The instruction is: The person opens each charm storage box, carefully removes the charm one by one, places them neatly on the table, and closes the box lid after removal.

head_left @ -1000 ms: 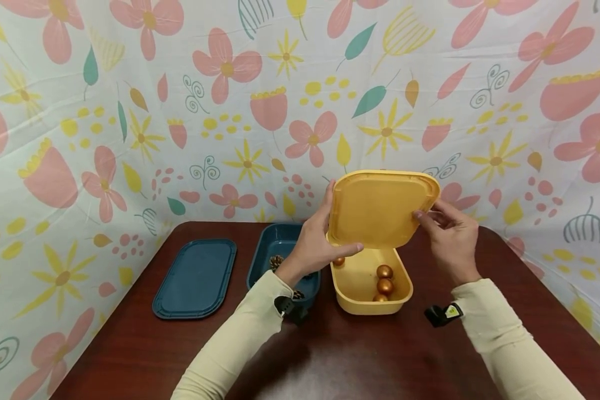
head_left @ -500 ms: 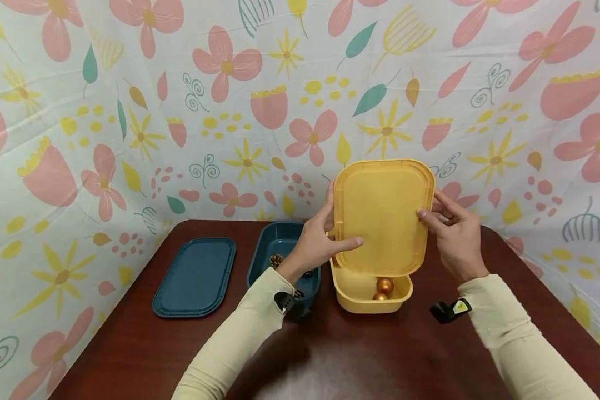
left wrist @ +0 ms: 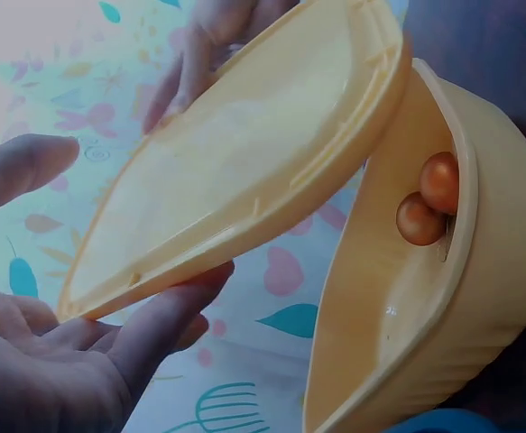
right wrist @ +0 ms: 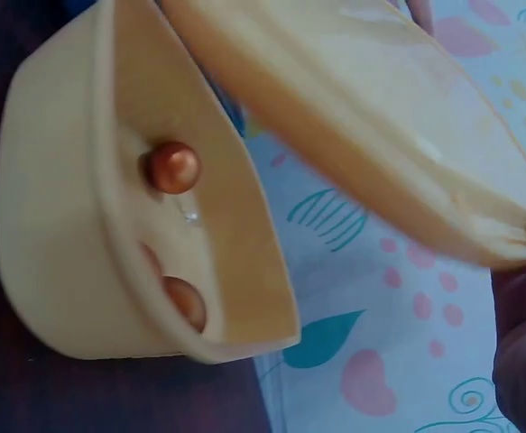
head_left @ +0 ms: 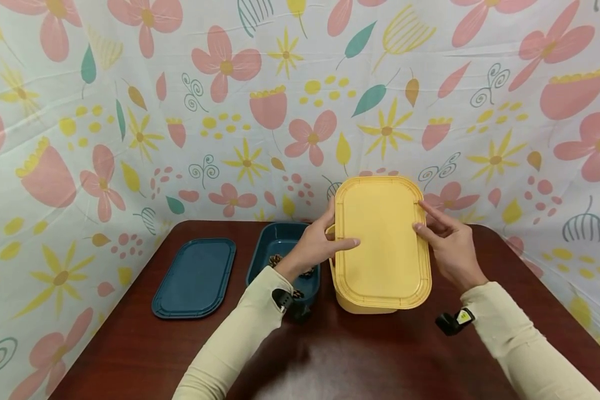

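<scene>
Two hands hold the yellow lid over the yellow box. Half a second ago the lid stood nearly upright, its inner face toward the camera, and two bronze balls showed in the open near end of the box; now it has tipped down almost flat, covering the box in the head view. The wrist views show it not seated: a wedge of gap remains between lid and rim, with bronze balls visible inside.

The lid's long axis runs away from the person, in line with the box beneath, top face up, far end slightly raised.

The left hand grips the lid's left edge, thumb lying on top and fingers beneath. The right hand pinches the right edge, fingertips on the rim.

The box sits on the tabletop just right of a blue box holding pinecones; a blue lid lies farther left.
</scene>
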### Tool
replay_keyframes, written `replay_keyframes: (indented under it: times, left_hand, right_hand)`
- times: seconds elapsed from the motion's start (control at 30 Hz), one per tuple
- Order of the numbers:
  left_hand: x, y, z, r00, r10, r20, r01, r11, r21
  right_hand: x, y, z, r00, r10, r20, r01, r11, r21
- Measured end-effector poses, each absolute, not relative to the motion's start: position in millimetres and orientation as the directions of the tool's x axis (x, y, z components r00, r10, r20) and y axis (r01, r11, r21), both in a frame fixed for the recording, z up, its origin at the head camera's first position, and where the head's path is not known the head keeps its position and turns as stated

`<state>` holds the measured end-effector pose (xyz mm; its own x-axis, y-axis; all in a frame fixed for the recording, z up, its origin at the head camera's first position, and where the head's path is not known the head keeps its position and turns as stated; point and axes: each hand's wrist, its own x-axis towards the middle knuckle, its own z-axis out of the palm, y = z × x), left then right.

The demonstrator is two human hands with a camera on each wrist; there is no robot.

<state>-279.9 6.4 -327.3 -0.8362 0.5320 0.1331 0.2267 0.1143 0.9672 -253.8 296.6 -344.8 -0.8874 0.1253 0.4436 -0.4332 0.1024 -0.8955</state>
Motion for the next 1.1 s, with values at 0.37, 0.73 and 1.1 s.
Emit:
replay_keyframes:
  times: [0.37, 0.73, 1.1]
  left_hand:
    - [-284, 3, -336, -0.833, 0.554, 0.005, 0.13, 0.188, 0.974]
    - [-282, -52, -332, -0.858, 0.511, 0.04, 0.209, 0.278, 0.938]
    - [-277, -139, -339, -0.904, 0.411, 0.116, 0.28, 0.365, 0.888]
  right_hand:
    - [-245, 305, -358, -0.957, -0.036, 0.287, -0.277, -0.175, -0.945]
    - [-247, 350, -353, -0.957, -0.102, 0.27, -0.228, -0.308, -0.924]
    - [-244, 443, -367, -0.984, -0.07, 0.166, -0.154, -0.152, -0.976]
